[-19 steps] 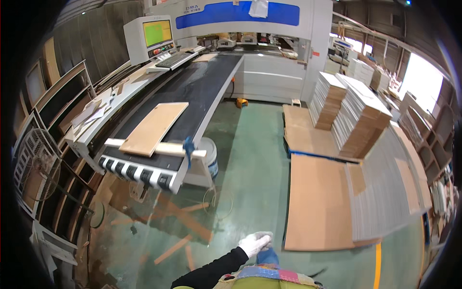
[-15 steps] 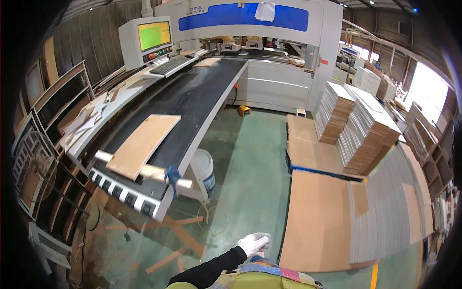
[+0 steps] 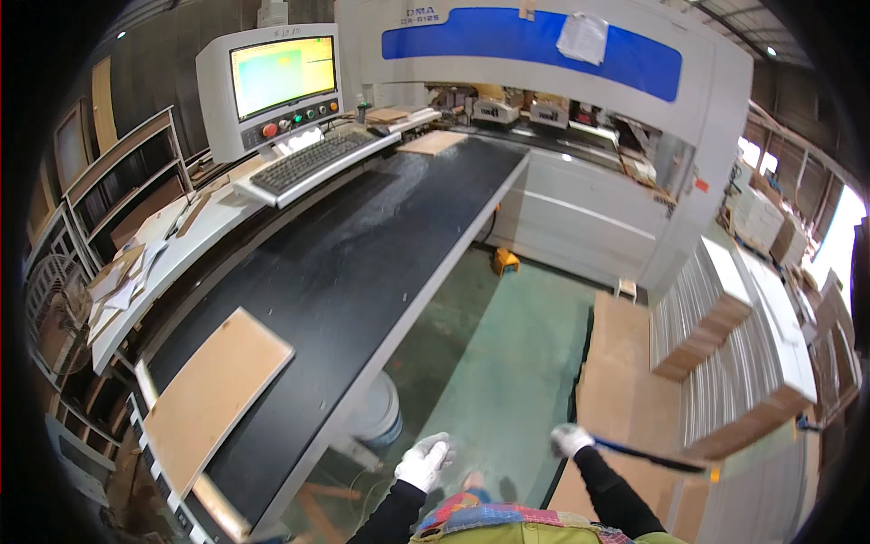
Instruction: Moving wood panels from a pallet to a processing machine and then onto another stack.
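My left hand, in a white work glove and black sleeve, hangs over the green floor beside the long black machine bed. Its fingers are curled together with nothing visible in them. Further right, my right hand, gloved too, is closed over the edge of the brown cardboard and touches nothing that I can make out. A light brown wooden board lies on the bed's near left end, over a pale wood strip. Under the bed's side stands a white bucket.
A control screen and keyboard stand along the bed's left side. Ahead is the large white and blue machine, with an orange foot pedal on the floor. White panel stacks rest at right on brown cardboard.
I have moved forward, nearer the screen and machine. My right hand has come into view at the right. My left hand stays low, now closer to the bed.
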Demonstrator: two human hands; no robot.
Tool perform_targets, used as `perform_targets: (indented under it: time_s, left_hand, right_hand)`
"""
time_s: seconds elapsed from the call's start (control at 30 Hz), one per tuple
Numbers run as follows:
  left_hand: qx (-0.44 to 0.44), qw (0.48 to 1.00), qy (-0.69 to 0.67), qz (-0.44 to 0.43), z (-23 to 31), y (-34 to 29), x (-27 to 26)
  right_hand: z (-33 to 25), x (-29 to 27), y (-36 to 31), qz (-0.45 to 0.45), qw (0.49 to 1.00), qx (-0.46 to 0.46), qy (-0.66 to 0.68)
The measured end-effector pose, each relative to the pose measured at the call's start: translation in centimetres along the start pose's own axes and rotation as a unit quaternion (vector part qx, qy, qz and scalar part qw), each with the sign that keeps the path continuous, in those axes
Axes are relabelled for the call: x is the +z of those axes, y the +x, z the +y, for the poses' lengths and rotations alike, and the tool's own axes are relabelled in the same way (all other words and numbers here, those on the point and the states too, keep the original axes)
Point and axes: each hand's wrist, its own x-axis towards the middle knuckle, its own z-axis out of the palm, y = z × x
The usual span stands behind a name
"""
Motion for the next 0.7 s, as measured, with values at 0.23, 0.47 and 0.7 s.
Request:
perform_targets:
  time_s: [0.23, 0.47, 0.7]
  left_hand:
    - [0.248, 0.931, 0.226, 0.142, 11.3, 24.4, 7.8]
    - [0.254, 0.731, 0.568, 0.282, 21.7, 44.6, 13.6]
    - [0.037, 0.603, 0.763, 0.231, 30.8, 56.3, 16.5]
  right_hand:
    - [-10.7, -10.6, 16.4, -0.050, 0.998, 0.021, 0.011]
    - [-16.7, -26.0, 37.5, 0.055, 0.993, 0.058, 0.084]
    - [-42.3, -30.3, 59.9, 0.006, 0.987, -0.157, -0.012]
